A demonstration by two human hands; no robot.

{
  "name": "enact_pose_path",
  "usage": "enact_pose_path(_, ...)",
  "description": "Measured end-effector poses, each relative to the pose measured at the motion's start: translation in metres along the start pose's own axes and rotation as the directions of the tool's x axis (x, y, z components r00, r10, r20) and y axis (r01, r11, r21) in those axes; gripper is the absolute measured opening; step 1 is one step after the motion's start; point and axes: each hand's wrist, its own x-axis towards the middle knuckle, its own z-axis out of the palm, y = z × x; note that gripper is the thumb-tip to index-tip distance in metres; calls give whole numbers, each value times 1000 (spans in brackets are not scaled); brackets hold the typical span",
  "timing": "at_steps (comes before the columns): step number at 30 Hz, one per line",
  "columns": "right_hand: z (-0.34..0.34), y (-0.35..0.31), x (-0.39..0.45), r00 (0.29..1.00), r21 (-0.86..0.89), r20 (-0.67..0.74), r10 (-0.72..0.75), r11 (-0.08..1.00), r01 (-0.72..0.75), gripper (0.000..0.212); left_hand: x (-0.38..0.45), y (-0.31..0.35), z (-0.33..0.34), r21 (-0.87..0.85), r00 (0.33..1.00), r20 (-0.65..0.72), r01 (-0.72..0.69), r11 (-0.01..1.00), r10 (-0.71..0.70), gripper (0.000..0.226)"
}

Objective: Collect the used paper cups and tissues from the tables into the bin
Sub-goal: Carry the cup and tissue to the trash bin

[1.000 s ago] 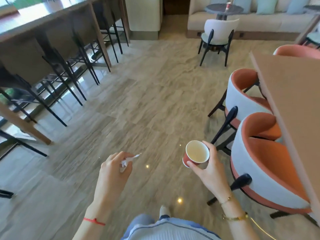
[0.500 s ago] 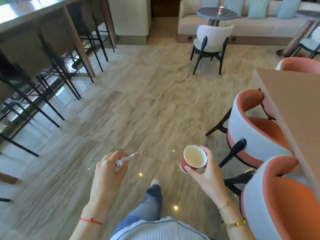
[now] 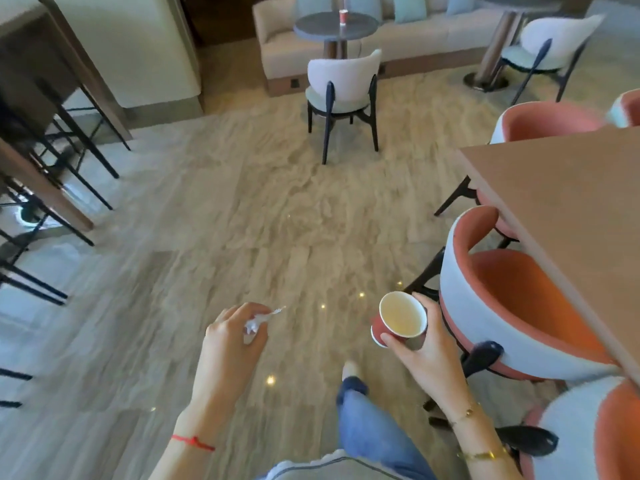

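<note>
My left hand (image 3: 230, 344) pinches a crumpled white tissue (image 3: 258, 322), one end sticking out to the right. My right hand (image 3: 420, 351) grips a red paper cup (image 3: 398, 320) with a white inside, held upright and tilted slightly toward me, over the floor. Another red paper cup (image 3: 343, 17) stands on a round dark table (image 3: 360, 27) far ahead by the sofa. No bin is in view.
Orange and white chairs (image 3: 512, 306) tucked under a brown table (image 3: 571, 209) line the right. Black bar stools (image 3: 52, 161) under a counter fill the left. A white chair (image 3: 341, 84) faces the round table ahead. Beige floor runs between them.
I have walked forward: the round table, sofa and white chair are closer, and the orange chairs slid toward me. Both hands keep their hold on tissue and cup.
</note>
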Motion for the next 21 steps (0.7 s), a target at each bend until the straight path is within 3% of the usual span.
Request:
enact_pose_path(7,8,32,169,997,-10,-69,35,999,-36,72,180,4,71,-26,999,26,-26,999,27,23)
enact_pose_path(21,-18,48,544,993,-39,-108,54,998,-58,76,543,74,188,-44,994,58,-92,995,95,29)
